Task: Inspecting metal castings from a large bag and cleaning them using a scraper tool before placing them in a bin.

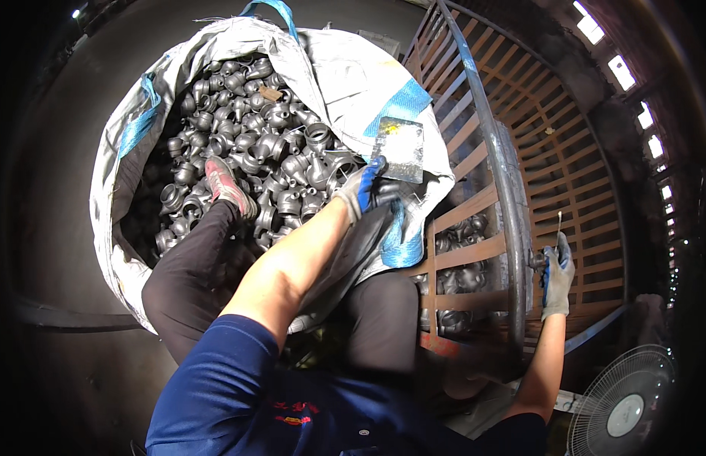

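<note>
A large white woven bulk bag (121, 182) stands in front of me, filled with dark grey metal castings (292, 163), rounded and hollow with short necks. My left hand (360, 190), in a grey and blue glove, is at the bag's right rim beside a clear document pouch (399, 148). Its fingers are curled together, and what they grip is hidden. Out to the right, my right hand (557, 280), gloved alike, is closed beside the crate's top rail. A small dark metal part (537, 261) shows at its fingers, mostly covered.
A rusty slatted metal crate (467, 194) with a thick top rail (496, 144) stands right of the bag, more castings (461, 285) inside. A fan (625, 414) is at the lower right. My shoe (227, 186) rests on the castings in the bag. Blue lifting straps (140, 121) hang along its rim.
</note>
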A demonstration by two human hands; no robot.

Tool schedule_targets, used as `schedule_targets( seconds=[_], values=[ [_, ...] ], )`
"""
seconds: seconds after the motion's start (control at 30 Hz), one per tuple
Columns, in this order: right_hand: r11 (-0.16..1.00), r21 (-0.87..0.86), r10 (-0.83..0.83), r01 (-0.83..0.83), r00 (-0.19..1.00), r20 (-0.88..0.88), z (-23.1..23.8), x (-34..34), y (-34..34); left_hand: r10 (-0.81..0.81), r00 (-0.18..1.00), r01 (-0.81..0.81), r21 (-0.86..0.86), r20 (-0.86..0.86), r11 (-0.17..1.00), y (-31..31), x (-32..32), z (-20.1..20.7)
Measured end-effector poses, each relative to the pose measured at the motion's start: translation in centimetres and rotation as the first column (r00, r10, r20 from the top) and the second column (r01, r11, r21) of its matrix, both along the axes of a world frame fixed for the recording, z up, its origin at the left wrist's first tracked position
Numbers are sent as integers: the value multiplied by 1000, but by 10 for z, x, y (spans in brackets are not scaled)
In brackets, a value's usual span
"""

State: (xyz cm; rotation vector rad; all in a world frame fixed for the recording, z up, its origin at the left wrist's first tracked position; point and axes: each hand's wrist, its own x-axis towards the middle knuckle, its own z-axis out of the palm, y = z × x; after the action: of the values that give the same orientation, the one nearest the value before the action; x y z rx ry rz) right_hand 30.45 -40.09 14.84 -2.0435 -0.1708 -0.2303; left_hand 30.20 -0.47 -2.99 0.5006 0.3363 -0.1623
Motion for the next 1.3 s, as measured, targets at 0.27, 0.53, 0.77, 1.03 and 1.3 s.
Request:
schedule_targets(
  seconds=[0.27, 0.53, 0.77, 1.03, 1.3],
  values=[
    [1000, 7, 23, -23, 999, -27, 29, -14, -7, 138, 990, -142, 254, 36, 957, -15, -32, 47],
    [836, 251, 461, -488, 873, 161, 70, -141, 106, 106, 994, -108, 497, 33, 861, 0, -204, 123],
    [804, 154, 584, -575, 812, -15, 5, -202, 175, 253, 929, -355, 447, 271, 821, -14, -265, 132],
    [775, -93, 630, -625, 775, 45, -11, -207, 195, 281, 936, -336, 305, 210, 891, -15, -302, 144],
    [745, -187, 660, -640, 749, 65, -11, -207, 196, 258, 956, -292, 366, 140, 884, -18, -304, 160]
  ],
)
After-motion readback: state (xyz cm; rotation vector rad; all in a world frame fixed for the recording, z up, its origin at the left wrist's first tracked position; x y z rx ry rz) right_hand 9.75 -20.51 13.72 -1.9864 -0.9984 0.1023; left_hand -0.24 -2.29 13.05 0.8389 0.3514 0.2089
